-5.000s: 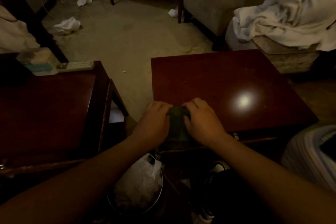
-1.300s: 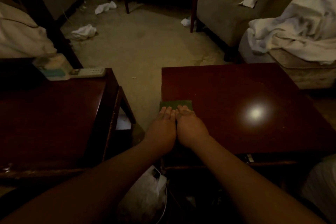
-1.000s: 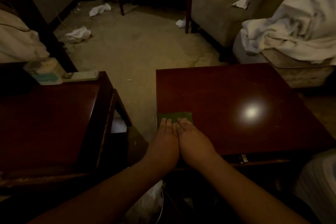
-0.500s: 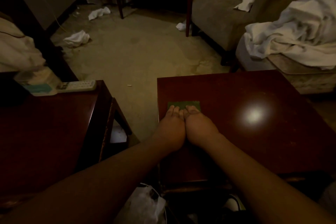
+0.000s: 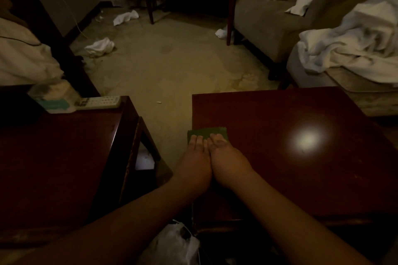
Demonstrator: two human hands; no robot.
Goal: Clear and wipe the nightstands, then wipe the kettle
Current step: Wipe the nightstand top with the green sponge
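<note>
From the head camera I see my left hand (image 5: 195, 162) and right hand (image 5: 226, 161) side by side, fingers straight, pressing flat on the green cloth (image 5: 207, 133) at the left edge of the right nightstand (image 5: 301, 178). A remote (image 5: 99, 102) lies on the left nightstand (image 5: 60, 157).

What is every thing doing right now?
left hand: flat, pressing the cloth
right hand: flat, pressing the cloth
green cloth: folded, at the right nightstand's left edge
right nightstand: shiny top
remote: lying on the left nightstand
</note>
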